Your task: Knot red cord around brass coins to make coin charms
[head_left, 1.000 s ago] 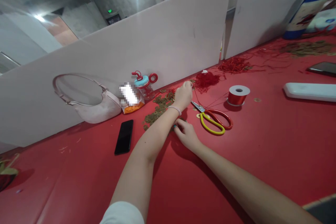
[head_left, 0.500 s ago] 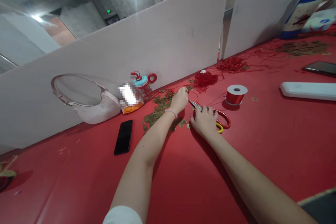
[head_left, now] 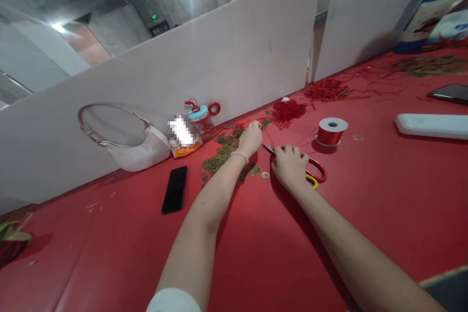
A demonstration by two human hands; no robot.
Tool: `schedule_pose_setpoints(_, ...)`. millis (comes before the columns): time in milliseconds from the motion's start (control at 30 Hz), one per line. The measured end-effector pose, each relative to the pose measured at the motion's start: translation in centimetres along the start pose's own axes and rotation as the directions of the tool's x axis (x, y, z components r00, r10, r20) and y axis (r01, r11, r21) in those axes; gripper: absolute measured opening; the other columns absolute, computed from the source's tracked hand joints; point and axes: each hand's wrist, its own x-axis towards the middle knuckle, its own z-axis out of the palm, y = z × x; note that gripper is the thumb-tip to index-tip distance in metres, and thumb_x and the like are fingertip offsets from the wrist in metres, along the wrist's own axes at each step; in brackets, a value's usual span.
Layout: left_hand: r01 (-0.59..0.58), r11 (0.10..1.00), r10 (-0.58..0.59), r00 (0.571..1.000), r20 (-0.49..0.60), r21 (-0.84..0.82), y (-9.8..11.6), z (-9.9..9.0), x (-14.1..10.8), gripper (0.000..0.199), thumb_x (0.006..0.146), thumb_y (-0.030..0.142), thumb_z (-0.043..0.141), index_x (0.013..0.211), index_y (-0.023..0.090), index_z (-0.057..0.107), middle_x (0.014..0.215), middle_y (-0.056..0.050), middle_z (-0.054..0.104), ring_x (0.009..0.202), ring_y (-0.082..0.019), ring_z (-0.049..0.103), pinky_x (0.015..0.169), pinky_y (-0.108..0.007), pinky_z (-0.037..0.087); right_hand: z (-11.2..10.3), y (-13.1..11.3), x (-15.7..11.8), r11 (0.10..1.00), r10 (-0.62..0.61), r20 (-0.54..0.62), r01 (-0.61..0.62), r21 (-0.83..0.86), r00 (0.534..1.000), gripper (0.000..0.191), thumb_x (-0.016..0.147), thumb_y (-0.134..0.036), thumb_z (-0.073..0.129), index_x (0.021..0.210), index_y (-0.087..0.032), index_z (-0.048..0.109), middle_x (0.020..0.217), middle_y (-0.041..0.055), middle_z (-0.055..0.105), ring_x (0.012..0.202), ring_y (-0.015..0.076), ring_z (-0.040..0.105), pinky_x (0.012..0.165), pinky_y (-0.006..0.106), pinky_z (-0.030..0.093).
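My left hand [head_left: 251, 138], a beaded bracelet on its wrist, is closed in a pinch beside the heap of brass-coloured coins [head_left: 220, 157]. A thin red string [head_left: 269, 137] shows near its fingertips and seems to be held there; the fingers hide the grip itself. Just to the right, my right hand [head_left: 291, 165] curls over the middle of the scissors [head_left: 319, 170]. Their dark blade tip points toward my left hand, and the red and yellow handles stick out on the right. A few loose coins [head_left: 265, 175] lie between my forearms.
A spool of red ribbon [head_left: 332, 132] stands to the right. Behind are tangled red threads [head_left: 288, 111]. Leftward lie a black phone [head_left: 174, 189], a pale handbag [head_left: 146, 152] and a lidded cup [head_left: 204, 124]. A white case [head_left: 431, 126] is far right; a white partition [head_left: 234, 68] closes off the back.
My right hand has shifted slightly right, and the scissors' handles have moved with it. My left hand stays pinched in nearly the same place. The view has moved slightly.
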Motion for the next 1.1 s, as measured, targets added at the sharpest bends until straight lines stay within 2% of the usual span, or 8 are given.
schedule_pose_setpoints(133,0.005,1.000,-0.005,1.000,0.015,0.001,0.2,-0.1,-0.1,0.020,0.093,0.019,0.028,0.105,0.017,0.044,0.107,-0.012,0.057,0.096,-0.019,0.058,0.081,-0.030,0.043,-0.2,0.4,0.2,1.000,-0.004,0.035,0.004,0.007,0.999,0.024,0.085,-0.016,0.040,0.098,-0.016,0.060,0.092,0.0134,0.061,0.084,0.0245,0.049,0.068,0.037,0.025)
schedule_pose_setpoints(333,0.053,0.999,-0.053,0.999,0.014,-0.002,0.2,-0.3,-0.2,0.019,0.092,0.019,0.029,0.103,0.018,0.045,0.108,-0.011,0.058,0.095,-0.020,0.058,0.081,-0.031,0.043,-0.8,0.4,0.3,1.000,-0.010,0.031,0.010,0.023,0.999,0.025,0.080,-0.012,0.044,0.099,-0.016,0.059,0.091,0.0106,0.062,0.083,0.0234,0.051,0.067,0.035,0.022)
schedule_pose_setpoints(533,0.159,0.987,-0.159,0.987,0.035,-0.012,-0.3,-0.2,0.0,0.020,0.090,0.016,0.030,0.100,0.017,0.047,0.106,-0.013,0.060,0.098,-0.022,0.058,0.082,-0.033,0.043,-1.0,0.2,0.2,0.998,-0.053,0.016,0.053,0.036,0.998,0.027,0.078,-0.010,0.043,0.098,-0.018,0.059,0.090,0.0085,0.062,0.082,0.0214,0.050,0.065,0.034,0.019)
schedule_pose_setpoints(800,0.324,0.945,-0.319,0.943,0.099,-0.045,-1.2,0.1,0.1,0.021,0.088,0.015,0.034,0.099,0.012,0.051,0.105,-0.019,0.062,0.102,-0.024,0.060,0.084,-0.033,0.043,-2.0,0.0,0.2,0.994,-0.090,-0.027,0.092,0.058,0.996,0.027,0.076,-0.009,0.043,0.094,-0.018,0.060,0.091,0.0076,0.063,0.084,0.0214,0.049,0.069,0.035,0.019)
schedule_pose_setpoints(1100,0.337,0.930,-0.321,0.939,0.120,-0.147,-2.5,0.9,0.2,0.017,0.087,0.014,0.038,0.096,0.012,0.053,0.107,-0.019,0.062,0.101,-0.023,0.059,0.085,-0.033,0.042,-1.5,0.1,0.2,0.982,-0.103,-0.039,0.107,0.157,0.994,0.031,0.073,-0.007,0.044,0.097,-0.018,0.061,0.089,0.0072,0.065,0.083,0.0210,0.051,0.068,0.033,0.020)
